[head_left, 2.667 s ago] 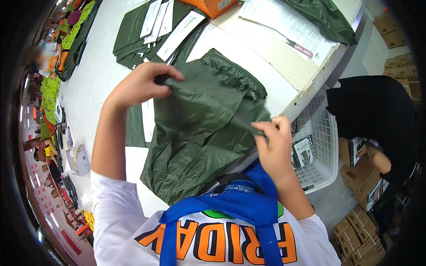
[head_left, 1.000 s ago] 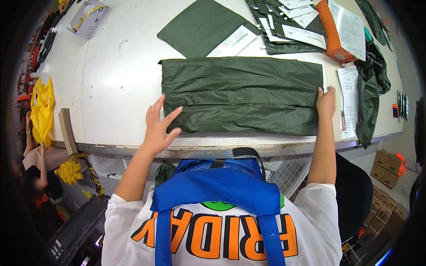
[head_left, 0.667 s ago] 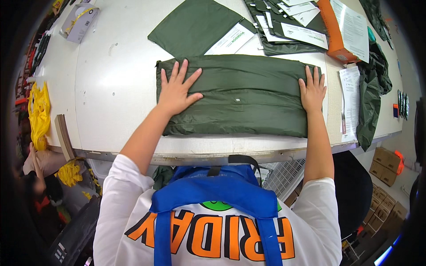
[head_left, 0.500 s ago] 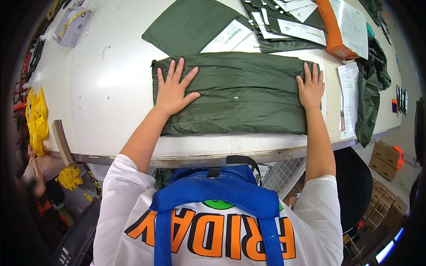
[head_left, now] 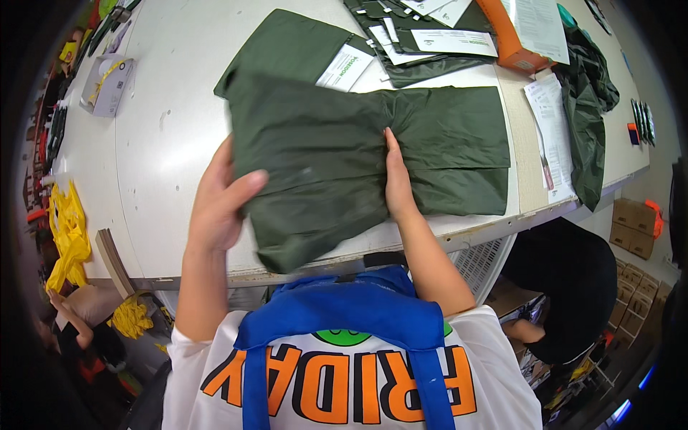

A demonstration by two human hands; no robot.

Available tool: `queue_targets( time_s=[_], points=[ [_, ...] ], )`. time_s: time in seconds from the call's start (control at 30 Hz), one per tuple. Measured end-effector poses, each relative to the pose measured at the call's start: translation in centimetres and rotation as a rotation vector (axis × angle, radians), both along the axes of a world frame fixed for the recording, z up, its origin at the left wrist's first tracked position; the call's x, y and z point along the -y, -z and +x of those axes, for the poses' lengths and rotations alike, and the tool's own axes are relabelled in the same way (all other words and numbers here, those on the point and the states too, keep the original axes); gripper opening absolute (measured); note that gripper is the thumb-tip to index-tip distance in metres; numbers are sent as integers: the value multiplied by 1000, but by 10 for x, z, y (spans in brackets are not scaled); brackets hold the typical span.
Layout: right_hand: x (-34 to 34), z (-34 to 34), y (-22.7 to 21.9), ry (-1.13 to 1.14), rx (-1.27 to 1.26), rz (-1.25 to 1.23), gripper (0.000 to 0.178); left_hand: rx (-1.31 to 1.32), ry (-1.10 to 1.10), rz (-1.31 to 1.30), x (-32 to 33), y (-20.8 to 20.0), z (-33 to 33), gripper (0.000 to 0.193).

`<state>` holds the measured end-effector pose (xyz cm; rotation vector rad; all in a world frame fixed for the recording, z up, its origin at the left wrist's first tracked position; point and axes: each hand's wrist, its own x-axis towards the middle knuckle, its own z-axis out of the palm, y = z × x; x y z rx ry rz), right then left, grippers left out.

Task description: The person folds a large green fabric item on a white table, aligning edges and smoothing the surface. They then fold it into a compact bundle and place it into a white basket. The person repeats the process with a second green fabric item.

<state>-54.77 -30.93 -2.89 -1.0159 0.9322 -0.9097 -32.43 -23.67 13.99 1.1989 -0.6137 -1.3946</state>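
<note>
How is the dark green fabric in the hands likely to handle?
The dark green fabric is probably floppy: it creases and bunches beside the right hand. It looks light for its size, since its fine wrinkles suggest thin material. Its slight sheen hints it may be somewhat slippery.

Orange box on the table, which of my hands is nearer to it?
Right. Your right hand, at the middle of the green fabric, is left of the orange box and closer to you; your left hand, at the fabric's left end, is farther left.
</note>
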Motion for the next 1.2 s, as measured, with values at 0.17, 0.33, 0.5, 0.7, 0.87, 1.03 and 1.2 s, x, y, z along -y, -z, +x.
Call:
queue_targets(
  time_s=[0.17, 0.33, 0.5, 0.7, 0.87, 1.03, 1.2],
  points=[
    [4, -18, -12, 75, 149, 190, 58, 312, 498, -307, 65, 0, -108, 69],
    [22, -37, -13, 8, -429, -205, 56, 617, 360, 136, 55, 119, -129, 65],
    [14, -62, -43, 243, 77, 313, 53, -109, 302, 340, 64, 95, -146, 73],
    [-30, -232, -81, 196, -392, 222, 18, 389, 227, 95, 56, 155, -147, 79],
    [74, -264, -62, 394, -406, 181, 57, 170, 122, 235, 54, 146, -160, 86],
    [96, -227, -48, 57, -66, 569, 65, -352, 355, 399, 65, 145, -122, 73],
    [47, -172, -66, 137, 306, 577, 49, -1004, 294, 76, 30, 129, -97, 117]
  ],
)
